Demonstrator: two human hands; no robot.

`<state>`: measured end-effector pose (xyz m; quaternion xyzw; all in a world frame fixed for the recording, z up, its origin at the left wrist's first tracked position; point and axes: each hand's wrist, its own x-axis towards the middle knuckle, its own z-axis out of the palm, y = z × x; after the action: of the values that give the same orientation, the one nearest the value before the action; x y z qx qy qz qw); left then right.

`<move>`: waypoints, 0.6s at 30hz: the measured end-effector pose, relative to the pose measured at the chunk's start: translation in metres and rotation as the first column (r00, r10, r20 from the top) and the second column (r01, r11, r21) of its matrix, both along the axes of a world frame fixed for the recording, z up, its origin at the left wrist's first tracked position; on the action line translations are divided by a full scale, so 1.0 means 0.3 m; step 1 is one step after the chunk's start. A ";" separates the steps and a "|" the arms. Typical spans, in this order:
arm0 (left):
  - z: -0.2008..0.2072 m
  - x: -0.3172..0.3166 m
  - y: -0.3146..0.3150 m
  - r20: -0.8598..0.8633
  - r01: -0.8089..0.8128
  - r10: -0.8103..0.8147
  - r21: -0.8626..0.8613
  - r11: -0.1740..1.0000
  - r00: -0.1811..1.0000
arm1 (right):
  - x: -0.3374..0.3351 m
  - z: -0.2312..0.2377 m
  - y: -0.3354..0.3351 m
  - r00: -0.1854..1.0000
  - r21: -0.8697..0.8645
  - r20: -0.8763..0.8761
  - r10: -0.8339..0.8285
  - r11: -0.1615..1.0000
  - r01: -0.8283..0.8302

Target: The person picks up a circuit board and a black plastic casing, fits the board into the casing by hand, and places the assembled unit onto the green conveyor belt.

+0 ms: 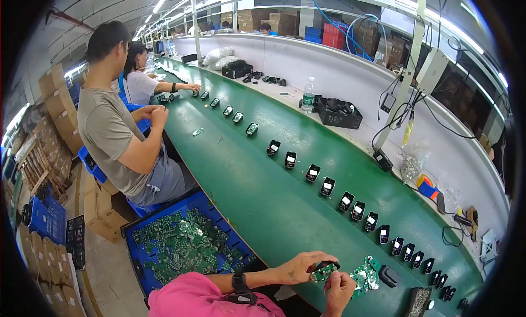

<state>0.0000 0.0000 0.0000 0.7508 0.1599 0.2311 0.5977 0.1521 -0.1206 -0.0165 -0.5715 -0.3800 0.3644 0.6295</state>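
My left hand (303,267), with a dark band on its wrist, is closed around a small green circuit board (323,272) and a black piece behind it. The fingers of my right hand (338,290) pinch the board's lower right edge. Whether the black piece is joined to the board cannot be made out. Just right of my hands lies a loose pile of green circuit boards (364,277) on the green table (246,207). A black rounded case (389,275) rests beside that pile.
A row of small black devices (327,186) runs along the table. A blue crate (181,246) of circuit boards stands at left. A dark block (418,301) sits near right. Two people (109,109) sit at far left. A bottle (308,95) and black box (338,113) occupy the back ledge.
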 end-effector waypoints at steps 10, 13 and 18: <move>-0.024 0.052 -0.066 0.138 -0.232 0.206 0.206 0.951 0.969 | -0.057 0.011 -0.019 0.965 0.069 -0.009 -0.260 0.963 0.260; 0.010 0.044 -0.070 0.122 -0.184 0.168 0.134 0.974 0.978 | -0.042 0.064 -0.047 0.975 0.046 -0.053 -0.217 0.975 0.219; 0.026 0.036 -0.044 0.138 -0.270 0.235 0.360 0.893 0.962 | -0.050 0.109 -0.025 0.914 -0.044 0.383 -0.135 0.985 0.164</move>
<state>0.0109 -0.0131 0.0079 0.8128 0.1814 0.3671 0.4144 0.1371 -0.1282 0.0163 -0.6819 -0.4355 0.2119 0.5482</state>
